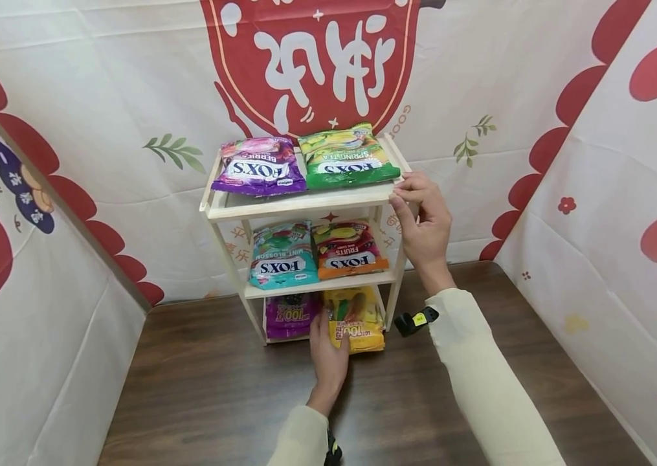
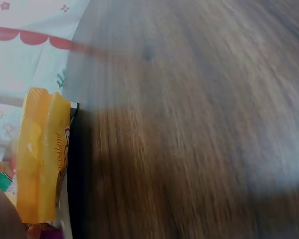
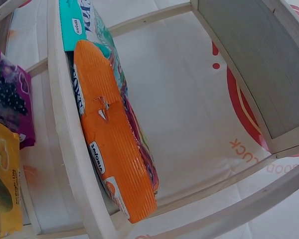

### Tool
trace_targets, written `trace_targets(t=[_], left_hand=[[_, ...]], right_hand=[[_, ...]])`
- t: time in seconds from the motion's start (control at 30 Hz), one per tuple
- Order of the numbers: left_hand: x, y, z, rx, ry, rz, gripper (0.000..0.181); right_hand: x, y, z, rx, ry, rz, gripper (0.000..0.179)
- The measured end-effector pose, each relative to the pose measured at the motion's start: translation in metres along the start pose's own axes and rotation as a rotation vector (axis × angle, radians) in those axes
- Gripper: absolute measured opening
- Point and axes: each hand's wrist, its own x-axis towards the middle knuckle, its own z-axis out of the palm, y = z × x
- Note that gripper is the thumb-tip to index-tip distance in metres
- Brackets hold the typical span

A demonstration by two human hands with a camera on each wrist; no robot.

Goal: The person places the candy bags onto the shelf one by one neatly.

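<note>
A yellow candy bag [image 1: 357, 333] sits on the bottom shelf at the right, its lower end sticking out past the shelf's front edge. My left hand [image 1: 330, 359] grips this bag by its left side, thumb over the front. The left wrist view shows the yellow bag's crimped end [image 2: 37, 159] close to the dark tabletop. Up at the top right corner of the small wooden rack [image 1: 299, 206], my right hand [image 1: 426, 220] pinches the frame between thumb and fingers. Beside the yellow bag is a purple candy bag [image 1: 292, 317].
On the top shelf lie a purple berries bag [image 1: 259, 167] and a green spring tea bag [image 1: 348, 157]. The middle shelf holds a teal mint bag [image 1: 283, 255] and an orange-edged fruits bag [image 1: 350, 249]. Printed cloth walls [image 1: 479, 129] surround the brown table [image 1: 217, 401].
</note>
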Motion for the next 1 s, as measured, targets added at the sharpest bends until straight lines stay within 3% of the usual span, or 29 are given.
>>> trace_targets(t=[0.1, 0.17, 0.27, 0.37, 0.43, 0.47, 0.57, 0.7, 1.0], left_hand=[[-0.002, 0.002, -0.004, 0.057, 0.014, 0.081, 0.059], [-0.002, 0.005, -0.007, 0.101, 0.026, 0.189, 0.054], [-0.001, 0.007, -0.011, 0.238, 0.006, 0.438, 0.05], [-0.001, 0.006, -0.012, 0.459, -0.068, 0.691, 0.051], [-0.002, 0.003, -0.012, 0.599, -0.131, 0.807, 0.052], [-0.004, 0.001, -0.011, 0.66, -0.163, 0.834, 0.053], [-0.01, -0.006, -0.008, 0.805, -0.222, 0.843, 0.053], [-0.016, -0.011, -0.001, 0.922, -0.236, 0.804, 0.053], [-0.02, -0.018, 0.013, 0.981, -0.196, 0.782, 0.051]], right_hand=[[0.0, 0.0, 0.0, 0.002, -0.005, 0.004, 0.007], [-0.001, 0.0, 0.0, 0.001, -0.008, 0.003, 0.006], [0.0, 0.0, -0.001, 0.0, -0.004, -0.002, 0.006], [0.001, -0.001, -0.001, -0.004, -0.001, -0.002, 0.006], [0.001, -0.001, -0.001, -0.007, -0.005, -0.002, 0.007], [0.001, -0.001, -0.001, -0.006, -0.006, -0.001, 0.007], [0.001, 0.0, 0.0, 0.0, -0.01, 0.004, 0.006], [0.0, 0.0, -0.001, 0.0, -0.004, 0.004, 0.009], [0.001, 0.001, 0.0, 0.011, 0.008, -0.011, 0.012]])
